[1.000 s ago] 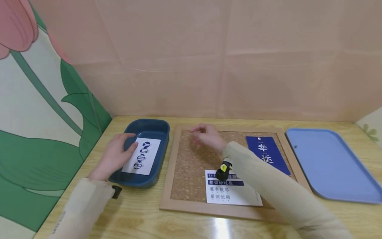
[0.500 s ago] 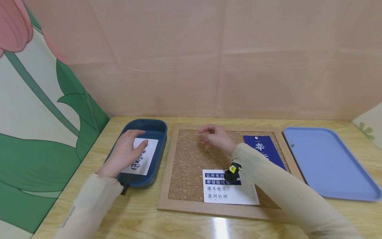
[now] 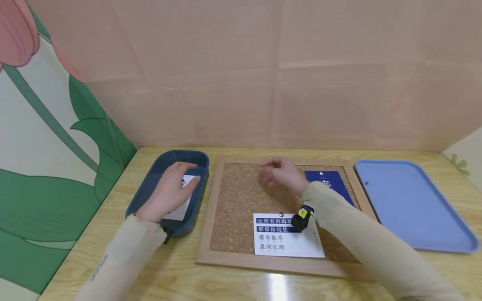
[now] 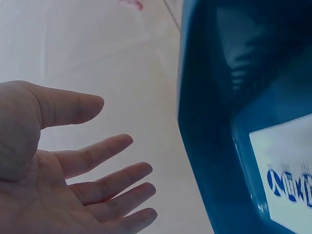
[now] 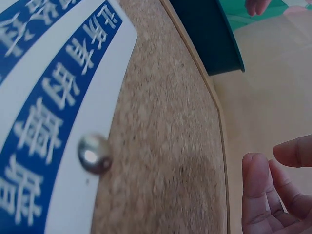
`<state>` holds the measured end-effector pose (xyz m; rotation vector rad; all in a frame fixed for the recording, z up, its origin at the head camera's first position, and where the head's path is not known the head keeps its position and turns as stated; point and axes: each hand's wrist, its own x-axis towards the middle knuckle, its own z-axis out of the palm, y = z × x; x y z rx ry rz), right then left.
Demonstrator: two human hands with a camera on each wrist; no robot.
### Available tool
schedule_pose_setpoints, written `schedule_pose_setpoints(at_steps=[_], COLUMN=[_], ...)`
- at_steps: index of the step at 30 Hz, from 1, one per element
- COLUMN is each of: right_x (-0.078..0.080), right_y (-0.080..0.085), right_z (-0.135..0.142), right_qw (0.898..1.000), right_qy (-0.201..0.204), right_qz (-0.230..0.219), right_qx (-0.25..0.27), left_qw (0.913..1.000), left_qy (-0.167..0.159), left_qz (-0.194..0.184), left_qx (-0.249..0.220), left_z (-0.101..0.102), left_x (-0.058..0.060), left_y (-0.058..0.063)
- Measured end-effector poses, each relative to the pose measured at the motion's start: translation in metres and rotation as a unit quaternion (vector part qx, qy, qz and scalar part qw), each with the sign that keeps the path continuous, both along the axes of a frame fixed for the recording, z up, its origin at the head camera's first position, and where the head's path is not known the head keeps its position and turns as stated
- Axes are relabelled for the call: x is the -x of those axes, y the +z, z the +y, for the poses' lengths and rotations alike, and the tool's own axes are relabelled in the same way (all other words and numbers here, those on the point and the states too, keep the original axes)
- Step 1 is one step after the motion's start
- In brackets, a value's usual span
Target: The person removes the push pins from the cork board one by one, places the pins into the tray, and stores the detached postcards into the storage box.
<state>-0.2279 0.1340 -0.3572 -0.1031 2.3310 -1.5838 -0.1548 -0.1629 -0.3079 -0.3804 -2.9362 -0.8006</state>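
My left hand (image 3: pixel 169 190) hovers over the dark blue bin (image 3: pixel 141 201), thumb spread from the fingers and nothing held. A white card (image 4: pixel 278 146) with dark blue lettering lies in that bin, partly covered by the hand in the head view. Above the framed corkboard (image 3: pixel 241 192) is my right hand (image 3: pixel 284 173), its fingers loosely bent and no object visible between them. Pinned low on the board is a white card (image 3: pixel 278 246) with lettering and blue bands; a silver pushpin (image 5: pixel 95 153) sits at its top edge. A blue card (image 3: pixel 333 179), also pinned, is partly behind the right forearm.
A light blue tray (image 3: pixel 410 200) lies right of the corkboard, with a tiny dark object (image 3: pixel 367 183) near its left edge. The wooden table (image 3: pixel 233 284) ends at a pinkish cloth backdrop (image 3: pixel 278 83). A flower-patterned panel (image 3: pixel 45 200) stands at left.
My left hand has moved right, farther over the bin and its card. The right hand has shifted right across the board, uncovering the white card's pushpin. The whole head view drifts slightly left.
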Motion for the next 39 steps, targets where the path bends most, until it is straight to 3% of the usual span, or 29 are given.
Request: schedule_pose_setpoints(at_steps=[12,18,23,39], right_x=[-0.001,-0.001,-0.001,-0.004], right_y=[0.001,0.002,0.002,0.005], right_z=[0.022,0.032,0.04,0.065], right_qw=[1.0,0.999,0.999,0.999], right_qy=[-0.012,-0.024,-0.025,-0.025], right_qz=[0.018,0.02,0.018,0.02], right_qx=[-0.004,-0.018,-0.027,-0.025], left_qw=[0.9991,0.9987,0.9981,0.9975], left_qy=[-0.036,-0.042,-0.056,-0.057], left_qz=[0.016,-0.011,-0.009,-0.03], left_qx=[-0.011,-0.025,-0.026,-0.029], left_z=[0.027,0.04,0.053,0.074], left_x=[0.007,0.012,0.017,0.029], left_y=[-0.003,-0.001,-0.003,-0.005])
